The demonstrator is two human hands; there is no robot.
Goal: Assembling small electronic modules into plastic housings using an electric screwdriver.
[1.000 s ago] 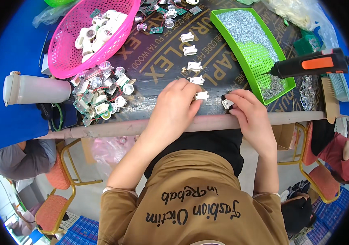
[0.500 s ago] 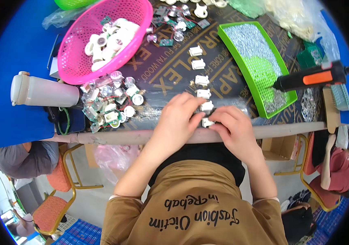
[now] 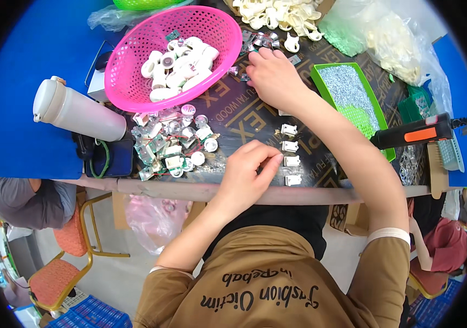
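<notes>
My left hand [image 3: 247, 175] rests near the table's front edge with its fingers curled. Its fingertips touch a short row of small white clip parts [image 3: 291, 153] on the dark mat; whether it grips one is hidden. My right hand [image 3: 269, 74] reaches far across the table. Its spread fingers lie on a scatter of small silvery pieces [image 3: 259, 39] beside the pink basket [image 3: 135, 71], which holds white plastic housings. A heap of small wired parts with round lenses [image 3: 173, 142] lies left of my left hand.
A white bottle [image 3: 75, 112] lies on its side at the left, next to a dark phone [image 3: 108, 158]. A green tray of tiny screws [image 3: 348, 90] and a black-and-orange electric screwdriver [image 3: 411, 132] are on the right. Bags of white parts sit at the back. Another person sits lower left.
Both hands were together at the front edge on a small white part. My right hand has since stretched away to the far silvery pieces, while my left hand stayed by the row.
</notes>
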